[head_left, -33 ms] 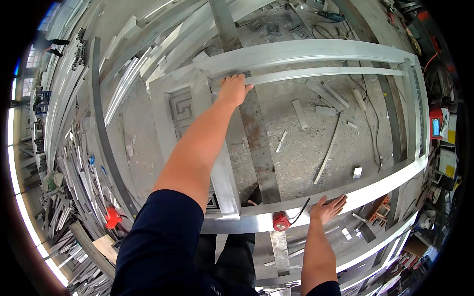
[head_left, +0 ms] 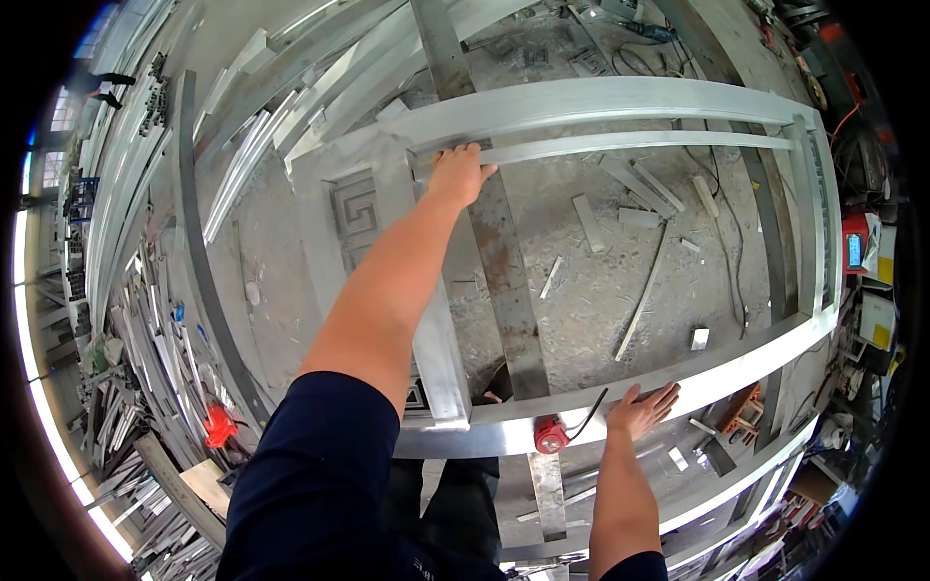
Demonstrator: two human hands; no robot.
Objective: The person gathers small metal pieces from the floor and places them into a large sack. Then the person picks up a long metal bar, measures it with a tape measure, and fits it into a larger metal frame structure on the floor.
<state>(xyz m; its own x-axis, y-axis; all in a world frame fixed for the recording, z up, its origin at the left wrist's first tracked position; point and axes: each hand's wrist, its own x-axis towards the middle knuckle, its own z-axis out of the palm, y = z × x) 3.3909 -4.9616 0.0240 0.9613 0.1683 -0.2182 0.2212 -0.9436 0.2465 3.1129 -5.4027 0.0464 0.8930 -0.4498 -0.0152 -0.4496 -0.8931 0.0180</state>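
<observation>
Metal everywhere: we've got a big silver rectangular frame (head_left: 620,107) lying flat on supports over a dusty concrete floor (head_left: 581,281).
Near rail: our right hand (head_left: 641,407) rests flat on the frame's near long rail (head_left: 736,373), fingers spread, not clamped on anything.
Beside it: a red round tool (head_left: 550,436) with a black cable sits at that rail's edge, just left of the right hand.
Middle: a silver upright bar (head_left: 441,358) runs from near rail toward the far one, under our left arm.
Far rail: our left hand (head_left: 457,174) reaches way out, fingers curled over the thin inner bar (head_left: 630,143) near the frame's far left corner; looks like a loose hold, but we can't tell for sure.
Key relation: the frame's long axis runs left-right, both rails crosswise to our arms, right hand nearer, left hand far.
Floor below: loose metal offcuts (head_left: 586,223).
</observation>
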